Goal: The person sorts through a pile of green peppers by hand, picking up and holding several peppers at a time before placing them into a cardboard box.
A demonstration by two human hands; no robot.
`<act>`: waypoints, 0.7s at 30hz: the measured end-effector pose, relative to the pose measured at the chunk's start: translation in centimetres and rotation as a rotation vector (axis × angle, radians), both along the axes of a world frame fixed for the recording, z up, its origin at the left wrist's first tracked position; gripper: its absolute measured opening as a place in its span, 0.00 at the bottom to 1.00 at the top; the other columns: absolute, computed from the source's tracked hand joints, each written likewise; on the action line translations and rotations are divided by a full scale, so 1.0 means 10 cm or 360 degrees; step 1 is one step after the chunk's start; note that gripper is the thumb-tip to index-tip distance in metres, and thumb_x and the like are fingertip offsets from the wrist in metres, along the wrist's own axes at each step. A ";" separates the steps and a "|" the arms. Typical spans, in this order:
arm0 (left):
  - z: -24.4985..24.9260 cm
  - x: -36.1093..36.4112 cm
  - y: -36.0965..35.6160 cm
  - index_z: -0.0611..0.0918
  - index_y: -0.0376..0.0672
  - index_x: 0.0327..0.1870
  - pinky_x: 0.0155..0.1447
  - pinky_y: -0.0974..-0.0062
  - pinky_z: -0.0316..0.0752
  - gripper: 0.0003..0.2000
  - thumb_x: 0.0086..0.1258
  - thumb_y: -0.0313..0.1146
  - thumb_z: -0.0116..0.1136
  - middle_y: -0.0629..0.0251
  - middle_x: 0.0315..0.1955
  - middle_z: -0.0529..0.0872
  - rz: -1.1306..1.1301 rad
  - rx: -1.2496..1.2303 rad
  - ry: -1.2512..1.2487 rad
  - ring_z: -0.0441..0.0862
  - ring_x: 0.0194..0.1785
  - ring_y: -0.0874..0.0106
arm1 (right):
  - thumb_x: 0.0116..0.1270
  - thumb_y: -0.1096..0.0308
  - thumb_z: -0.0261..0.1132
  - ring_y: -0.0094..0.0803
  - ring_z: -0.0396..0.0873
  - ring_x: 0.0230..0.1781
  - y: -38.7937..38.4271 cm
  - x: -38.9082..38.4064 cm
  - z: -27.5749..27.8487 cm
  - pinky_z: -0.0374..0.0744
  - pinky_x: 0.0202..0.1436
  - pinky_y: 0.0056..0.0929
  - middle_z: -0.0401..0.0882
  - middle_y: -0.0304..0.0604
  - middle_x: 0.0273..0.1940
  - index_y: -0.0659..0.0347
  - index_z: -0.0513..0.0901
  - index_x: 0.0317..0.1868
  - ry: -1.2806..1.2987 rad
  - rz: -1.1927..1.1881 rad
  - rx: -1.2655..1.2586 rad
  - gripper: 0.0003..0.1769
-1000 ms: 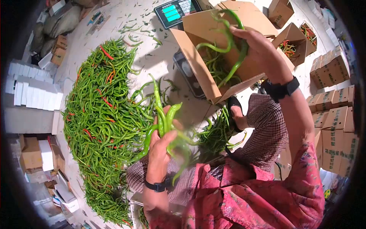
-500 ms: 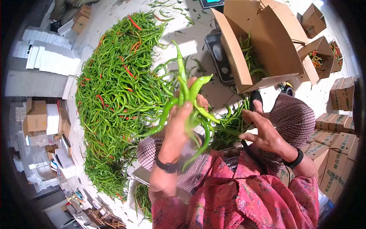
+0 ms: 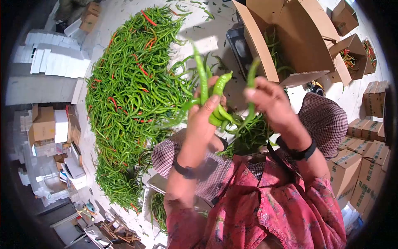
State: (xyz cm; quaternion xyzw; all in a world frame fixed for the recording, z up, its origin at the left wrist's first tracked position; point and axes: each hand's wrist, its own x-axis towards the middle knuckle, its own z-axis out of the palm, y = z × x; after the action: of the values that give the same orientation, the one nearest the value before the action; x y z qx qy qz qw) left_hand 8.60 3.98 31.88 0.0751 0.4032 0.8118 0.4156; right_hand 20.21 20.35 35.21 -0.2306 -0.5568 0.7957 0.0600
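Observation:
My left hand (image 3: 204,114) is closed around a bunch of green peppers (image 3: 221,85), their tips pointing up and out past the fingers. To its right, my right hand (image 3: 271,99) pinches a single green pepper (image 3: 251,81) between thumb and fingers, slightly blurred by motion. A large pile of green peppers (image 3: 132,91) with some red ones lies on the floor to the left. More peppers (image 3: 250,135) lie in a heap just below and between my hands.
An open cardboard box (image 3: 304,41) with peppers inside stands at the upper right, beside a dark tray (image 3: 238,50). Smaller boxes (image 3: 352,58) lie further right, and printed cartons (image 3: 346,170) are stacked at the lower right. A white crate (image 3: 146,203) holds peppers at the lower left.
My right hand has moved up and closed on one green pepper; it was open before. My left hand still holds its bunch and has shifted slightly right.

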 end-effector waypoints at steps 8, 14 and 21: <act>0.04 -0.11 -0.03 0.72 0.48 0.64 0.44 0.69 0.75 0.21 0.72 0.40 0.57 0.68 0.40 0.79 0.0071 0.0233 -0.0296 0.75 0.43 0.73 | 0.66 0.64 0.64 0.54 0.80 0.43 0.43 0.56 -0.43 0.78 0.46 0.41 0.81 0.57 0.43 0.64 0.80 0.49 -0.0550 0.0565 0.1615 0.15; 0.02 -0.10 0.03 0.71 0.47 0.63 0.46 0.71 0.72 0.19 0.75 0.42 0.51 0.68 0.40 0.75 0.0077 0.0291 -0.0420 0.71 0.44 0.74 | 0.70 0.60 0.61 0.37 0.78 0.55 0.17 0.45 -0.33 0.73 0.59 0.31 0.81 0.48 0.53 0.65 0.78 0.56 0.0129 0.0538 0.0669 0.21; -0.07 -0.09 0.02 0.61 0.48 0.73 0.50 0.66 0.75 0.27 0.75 0.39 0.51 0.63 0.46 0.78 -0.0199 0.0252 -0.0111 0.76 0.47 0.71 | 0.64 0.58 0.68 0.35 0.77 0.55 0.01 0.19 -0.09 0.74 0.59 0.31 0.79 0.49 0.53 0.67 0.77 0.57 0.0004 0.0112 0.0600 0.26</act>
State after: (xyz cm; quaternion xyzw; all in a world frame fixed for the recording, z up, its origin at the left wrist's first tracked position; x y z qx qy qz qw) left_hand 7.70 4.17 31.17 0.1044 0.3175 0.8158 0.4721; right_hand 22.06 20.45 34.29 -0.1946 -0.7036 0.6793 0.0751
